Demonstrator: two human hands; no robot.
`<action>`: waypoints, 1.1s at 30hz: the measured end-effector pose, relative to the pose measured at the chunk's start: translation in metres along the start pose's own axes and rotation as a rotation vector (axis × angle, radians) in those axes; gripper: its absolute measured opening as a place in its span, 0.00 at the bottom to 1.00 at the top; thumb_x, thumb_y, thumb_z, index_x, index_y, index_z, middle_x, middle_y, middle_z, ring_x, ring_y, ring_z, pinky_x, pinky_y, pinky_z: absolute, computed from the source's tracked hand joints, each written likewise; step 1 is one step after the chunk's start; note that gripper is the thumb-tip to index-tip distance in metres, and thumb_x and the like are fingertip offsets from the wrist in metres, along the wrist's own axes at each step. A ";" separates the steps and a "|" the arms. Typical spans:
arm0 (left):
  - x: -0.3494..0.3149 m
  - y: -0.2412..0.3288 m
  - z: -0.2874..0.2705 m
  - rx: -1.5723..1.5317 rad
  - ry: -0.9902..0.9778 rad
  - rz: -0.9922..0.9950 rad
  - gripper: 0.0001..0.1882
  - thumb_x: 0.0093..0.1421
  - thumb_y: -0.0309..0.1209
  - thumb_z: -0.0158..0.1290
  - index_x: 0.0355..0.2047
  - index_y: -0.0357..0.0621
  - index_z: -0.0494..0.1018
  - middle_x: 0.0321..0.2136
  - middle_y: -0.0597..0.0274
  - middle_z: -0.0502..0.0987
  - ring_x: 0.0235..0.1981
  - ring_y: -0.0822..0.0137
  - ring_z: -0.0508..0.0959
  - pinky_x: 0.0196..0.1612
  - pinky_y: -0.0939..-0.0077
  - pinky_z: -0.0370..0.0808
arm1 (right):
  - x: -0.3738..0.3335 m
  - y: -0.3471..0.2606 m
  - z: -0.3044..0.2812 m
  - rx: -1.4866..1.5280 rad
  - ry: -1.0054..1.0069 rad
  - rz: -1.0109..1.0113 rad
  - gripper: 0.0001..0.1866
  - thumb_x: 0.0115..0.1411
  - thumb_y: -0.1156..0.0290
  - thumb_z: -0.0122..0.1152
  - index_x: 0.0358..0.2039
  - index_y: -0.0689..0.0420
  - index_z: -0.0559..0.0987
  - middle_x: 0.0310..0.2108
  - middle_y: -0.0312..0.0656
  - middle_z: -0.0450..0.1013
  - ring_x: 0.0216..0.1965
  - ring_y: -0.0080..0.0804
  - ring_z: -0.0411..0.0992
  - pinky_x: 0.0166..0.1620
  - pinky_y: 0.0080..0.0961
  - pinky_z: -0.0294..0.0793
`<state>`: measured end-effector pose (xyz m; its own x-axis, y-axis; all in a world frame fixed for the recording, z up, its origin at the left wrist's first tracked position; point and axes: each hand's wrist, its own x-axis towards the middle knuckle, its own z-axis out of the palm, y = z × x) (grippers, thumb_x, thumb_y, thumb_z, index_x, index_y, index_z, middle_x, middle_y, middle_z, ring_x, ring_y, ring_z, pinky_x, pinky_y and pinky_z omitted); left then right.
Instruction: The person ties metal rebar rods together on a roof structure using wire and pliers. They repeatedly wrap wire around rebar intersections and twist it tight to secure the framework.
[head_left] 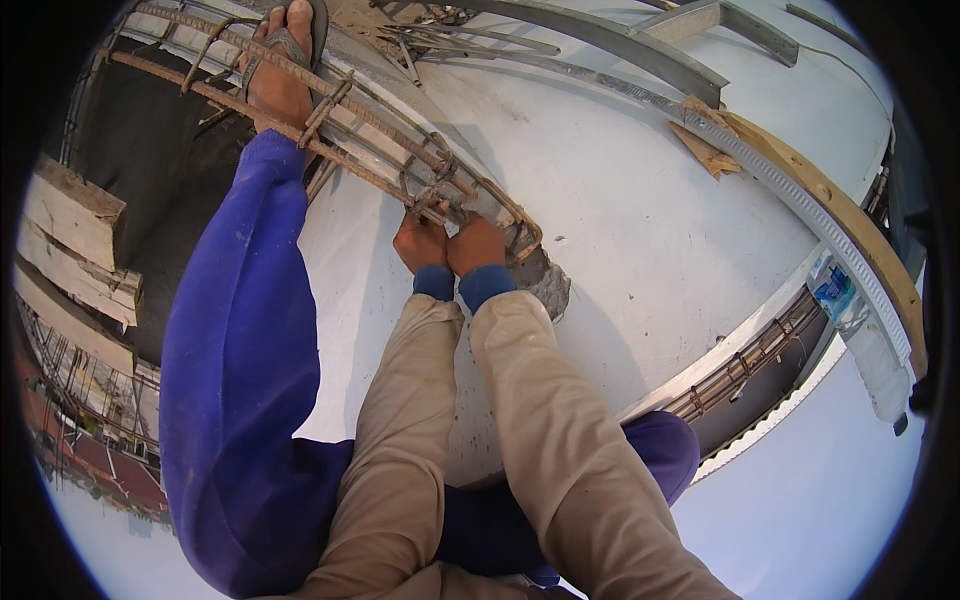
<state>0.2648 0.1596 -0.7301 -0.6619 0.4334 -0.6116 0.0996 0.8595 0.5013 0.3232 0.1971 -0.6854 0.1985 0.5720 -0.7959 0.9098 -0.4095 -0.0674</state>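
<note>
- Two hands work together here, and we go from the biggest thing to the smallest.
- We see first the white slab (640, 230), a wide pale surface that fills the middle and the right of the view; much of it to the right of the hands is bare.
- Next comes the rebar cage (400, 160), a long frame of rusty bars with tie loops, which runs from the upper left down to the middle and ends at a broken concrete edge (548, 285).
- We see a blue trouser leg (240, 340) stretched along the left side, and its foot in a sandal (290, 55) rests on the cage at the top.
- Our two forearms in beige sleeves with blue cuffs reach up from the lower edge, close together and nearly parallel.
- Our left hand (420, 243) is closed at the lower end of the cage; what the fingers hold we cannot tell.
- Our right hand (477, 243) touches the left one, also curled against the bars; its grip is hidden from us.
- At the right rim lie a curved wooden board (850, 220) and a plastic bottle (835, 290), well apart from the hands.
</note>
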 end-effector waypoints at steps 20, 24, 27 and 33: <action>0.028 0.008 -0.026 -0.269 -0.430 0.134 0.09 0.57 0.29 0.66 0.32 0.34 0.84 0.29 0.58 0.85 0.28 0.69 0.81 0.37 0.72 0.77 | -0.041 -0.014 0.032 0.488 0.271 0.240 0.16 0.66 0.71 0.53 0.52 0.58 0.82 0.39 0.54 0.82 0.42 0.54 0.81 0.48 0.40 0.79; 0.028 0.025 -0.026 -0.071 -0.657 0.066 0.09 0.60 0.26 0.62 0.40 0.36 0.83 0.36 0.55 0.85 0.36 0.66 0.83 0.37 0.71 0.79 | -0.055 -0.007 0.056 0.802 0.289 0.289 0.16 0.68 0.67 0.54 0.53 0.52 0.81 0.40 0.52 0.82 0.43 0.49 0.81 0.49 0.40 0.78; 0.026 0.021 -0.018 0.004 -0.678 0.151 0.10 0.63 0.24 0.57 0.44 0.40 0.83 0.42 0.54 0.85 0.40 0.64 0.84 0.39 0.68 0.80 | -0.052 -0.005 0.068 0.919 0.199 0.432 0.18 0.66 0.71 0.55 0.56 0.56 0.78 0.53 0.54 0.77 0.54 0.45 0.76 0.54 0.37 0.75; 0.027 0.009 -0.019 0.292 -0.630 0.563 0.19 0.58 0.18 0.50 0.44 0.52 0.85 0.45 0.59 0.82 0.46 0.54 0.81 0.51 0.61 0.78 | -0.043 0.002 0.077 1.372 0.502 0.393 0.25 0.61 0.76 0.57 0.60 0.59 0.71 0.61 0.52 0.69 0.60 0.45 0.69 0.61 0.34 0.69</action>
<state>0.2339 0.1737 -0.7311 0.0646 0.8066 -0.5876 0.5286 0.4718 0.7057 0.2883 0.1170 -0.6978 0.6993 0.3315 -0.6333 -0.2076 -0.7536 -0.6237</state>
